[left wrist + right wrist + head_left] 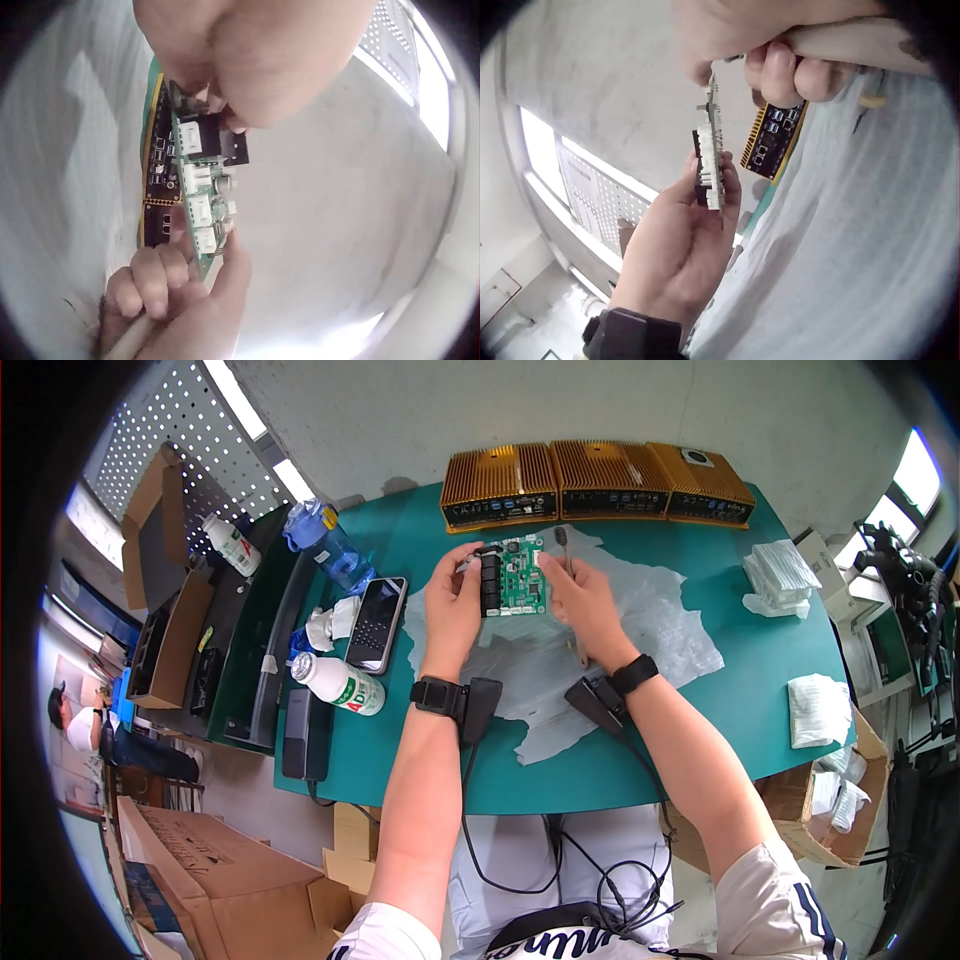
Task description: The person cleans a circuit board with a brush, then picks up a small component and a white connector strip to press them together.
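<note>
A green circuit board (521,577) with black blocks along its left side is held up over the table. My left hand (455,605) grips its left edge, thumb in front and fingers behind. My right hand (585,605) pinches the opposite edge. The curled fingers of that hand also hold a slim tool with a dark rounded head (561,537); its pale handle (855,41) crosses the palm in the right wrist view. White connectors (199,210) line one board edge in the left wrist view. Under both hands lies a crumpled translucent sheet (640,650).
Several gold finned computer boxes (610,480) stand along the back of the green table (430,770). To the left are a phone (378,625), a white bottle (340,685), a blue water bottle (330,545) and a black power bank (305,735). Wrapped packets (780,580) lie at right.
</note>
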### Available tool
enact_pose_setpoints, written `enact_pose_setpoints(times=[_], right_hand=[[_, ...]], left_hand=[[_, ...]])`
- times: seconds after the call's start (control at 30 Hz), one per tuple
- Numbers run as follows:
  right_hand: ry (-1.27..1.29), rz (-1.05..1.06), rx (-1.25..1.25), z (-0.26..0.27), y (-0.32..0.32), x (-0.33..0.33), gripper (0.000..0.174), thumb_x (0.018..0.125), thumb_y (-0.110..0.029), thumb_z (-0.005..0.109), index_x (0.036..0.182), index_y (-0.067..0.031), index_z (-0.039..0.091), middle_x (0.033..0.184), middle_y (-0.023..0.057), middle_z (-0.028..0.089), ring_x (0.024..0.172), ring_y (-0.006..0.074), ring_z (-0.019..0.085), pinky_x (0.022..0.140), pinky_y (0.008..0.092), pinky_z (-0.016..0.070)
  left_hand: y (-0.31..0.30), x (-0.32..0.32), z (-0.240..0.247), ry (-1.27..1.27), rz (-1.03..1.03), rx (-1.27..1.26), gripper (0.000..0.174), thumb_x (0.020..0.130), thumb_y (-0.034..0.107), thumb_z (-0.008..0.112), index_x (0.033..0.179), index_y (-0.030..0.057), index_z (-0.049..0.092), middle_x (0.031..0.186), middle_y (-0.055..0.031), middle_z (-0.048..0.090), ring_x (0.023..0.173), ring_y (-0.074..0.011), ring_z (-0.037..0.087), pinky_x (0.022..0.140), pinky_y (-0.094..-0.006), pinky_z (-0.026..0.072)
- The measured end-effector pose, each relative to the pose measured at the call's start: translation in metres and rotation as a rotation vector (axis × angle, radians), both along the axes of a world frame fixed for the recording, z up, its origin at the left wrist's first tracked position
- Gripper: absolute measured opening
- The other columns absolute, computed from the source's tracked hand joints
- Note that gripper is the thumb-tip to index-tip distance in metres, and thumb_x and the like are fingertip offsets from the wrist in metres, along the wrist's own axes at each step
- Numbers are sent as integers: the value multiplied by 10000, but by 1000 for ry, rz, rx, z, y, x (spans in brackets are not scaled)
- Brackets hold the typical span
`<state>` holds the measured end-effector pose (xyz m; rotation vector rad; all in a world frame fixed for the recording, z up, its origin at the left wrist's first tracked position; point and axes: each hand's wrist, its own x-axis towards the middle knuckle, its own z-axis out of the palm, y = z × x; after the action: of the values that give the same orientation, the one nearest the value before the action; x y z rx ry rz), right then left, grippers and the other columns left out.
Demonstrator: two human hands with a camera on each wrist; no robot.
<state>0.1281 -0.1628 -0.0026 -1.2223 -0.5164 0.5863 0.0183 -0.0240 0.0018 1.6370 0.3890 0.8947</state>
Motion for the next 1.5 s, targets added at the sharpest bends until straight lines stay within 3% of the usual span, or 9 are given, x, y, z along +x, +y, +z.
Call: enact_pose_setpoints(times=[0.27,0.37,0.43,0.57,0.77,0.83,1.03,1.23,1.5], right_hand=[[-47,114,-4,-5,0,1,306,991,-294,639,819,-41,621,611,-100,430,514,3,321,455,231,216],[4,90,58,-5,0,3,334,998,-296,631,763,-65,579,616,-95,429,511,5,326,452,234,208],[61,52,144,-7,2,4,333,1006,-295,621,766,-67,582,620,-87,425,509,11,333,452,236,215],[23,-1,103,-6,2,3,323,1006,-290,621,775,-67,587,614,-80,420,509,19,335,457,238,228],[-30,-41,243,-8,2,6,365,1062,-345,492,959,-7,585,658,-66,401,542,37,343,481,223,257],[-82,-107,225,-2,0,3,391,1084,-341,417,1159,5,583,686,-59,386,586,35,361,515,216,288],[-212,-101,156,8,-5,-7,377,1077,-255,421,1354,-27,537,728,-18,446,623,71,410,590,225,365],[-584,-201,93,-21,10,2,322,1033,-156,514,1300,19,557,955,77,648,797,118,545,722,270,457],[-502,-160,39,-3,3,-9,271,989,-118,594,1232,-2,628,907,91,650,761,134,570,695,281,463]], left_hand=[[-5,8,-2,-143,-24,-187,304,1019,104,561,1310,19,581,1137,-45,645,983,-94,604,852,-243,494],[-6,9,-1,-237,-98,-461,345,1024,143,568,1343,13,539,1183,-65,645,1028,-120,627,898,-268,514],[-3,6,1,-180,-443,-659,371,1038,259,548,1320,19,532,1234,-80,633,1107,-158,632,954,-331,545],[-1,9,-4,-75,-486,-653,353,1040,281,536,1276,19,549,1244,-103,628,1116,-193,647,969,-377,563],[6,10,-9,-116,-516,-666,310,1040,220,543,1286,31,543,1242,-95,636,1109,-206,654,952,-408,573],[8,10,-11,-198,-475,-642,289,1037,199,545,1275,35,531,1232,-93,635,1106,-213,654,968,-412,565],[9,9,-11,-241,-365,-669,279,1019,138,564,1277,44,515,1230,-91,631,1096,-221,657,970,-407,564],[11,10,-10,-198,-399,-663,262,993,92,584,1247,38,551,1204,-81,645,1105,-223,654,961,-401,569],[10,12,-13,-247,-372,-695,237,995,100,589,1214,9,581,1171,-80,659,1062,-176,656,986,-355,530]])
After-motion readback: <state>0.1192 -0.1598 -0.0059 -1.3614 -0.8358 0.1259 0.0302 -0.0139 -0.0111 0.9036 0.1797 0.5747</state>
